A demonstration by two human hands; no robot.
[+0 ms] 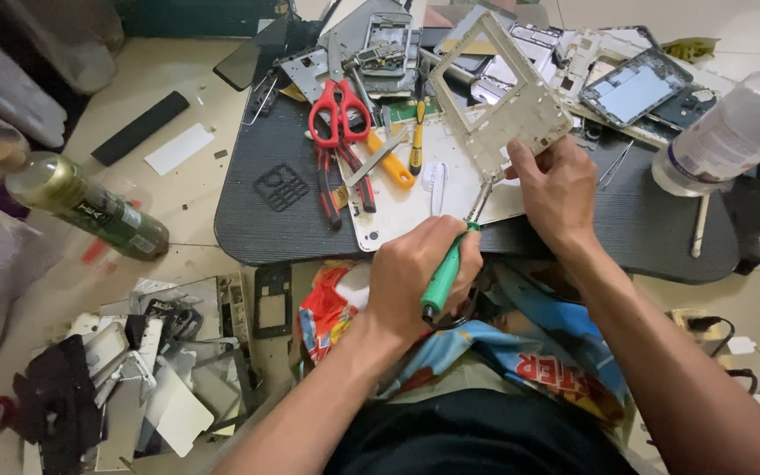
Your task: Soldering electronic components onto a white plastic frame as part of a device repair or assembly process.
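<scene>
While the left hand (424,268) is closed in a fist round the green handle of a screwdriver (447,274), its metal tip points up to the lower edge of a pale plastic frame (499,97), close to where the other hand grips it. The right hand (556,189) pinches that frame by its lower corner, fingers curled and thumb on the near face, holding it tilted above the near edge of the dark bench (283,229). Below the frame lies a white back cover (406,207) flat on the bench. Red-handled scissors (338,110) rest toward the far left corner, well apart from both hands. A clear plastic bottle (732,132) stands at the right edge
</scene>
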